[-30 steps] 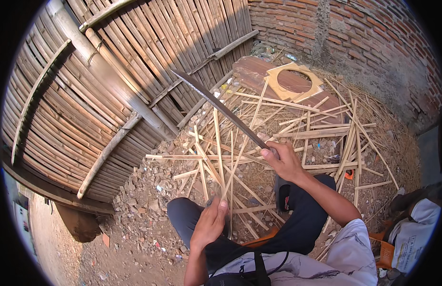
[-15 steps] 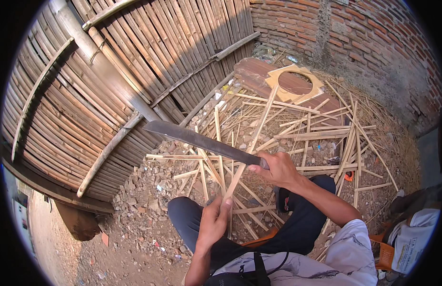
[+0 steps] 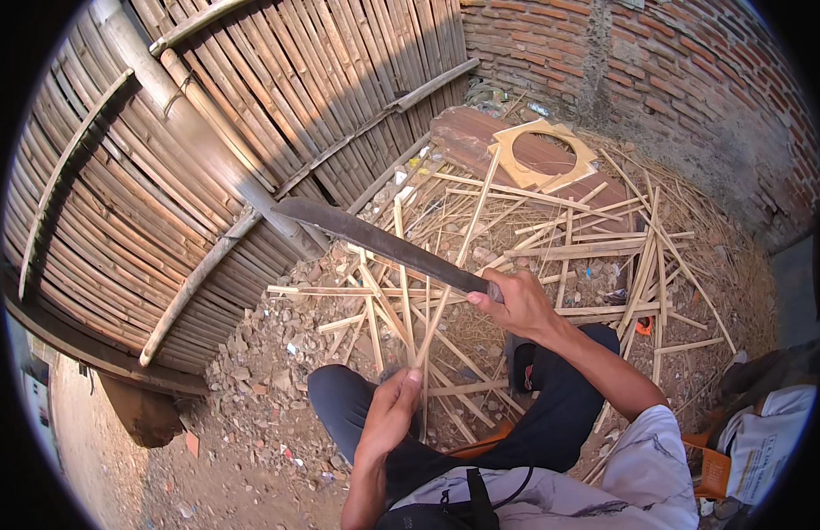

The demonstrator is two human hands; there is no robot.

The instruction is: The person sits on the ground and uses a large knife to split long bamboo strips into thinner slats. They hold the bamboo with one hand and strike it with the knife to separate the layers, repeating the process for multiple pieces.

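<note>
My right hand (image 3: pixel 521 305) is wrapped round the handle of a machete (image 3: pixel 375 243). Its long dark blade points up and to the left, crossing over a pale bamboo strip (image 3: pixel 470 237). The lower end of that strip is pinched in my left hand (image 3: pixel 394 408), above my left knee. From there it slants away to the upper right, its narrow side showing. Blade and strip cross close to the handle; whether they touch I cannot tell. Many similar cut strips (image 3: pixel 596 251) lie criss-crossed on the ground beyond my knees.
A bamboo wall (image 3: pixel 207 115) with a thick pole (image 3: pixel 198 132) stands at the left, a brick wall (image 3: pixel 684 79) at the back right. A wooden board (image 3: pixel 470 134) bears a yellowish panel with a round hole (image 3: pixel 516 159). A white sack (image 3: pixel 768 442) and an orange object (image 3: pixel 709 468) are at my right.
The machete's tip has risen slightly, and my right hand has shifted a little up. The strip has turned, showing a narrower side. My left hand has hardly moved.
</note>
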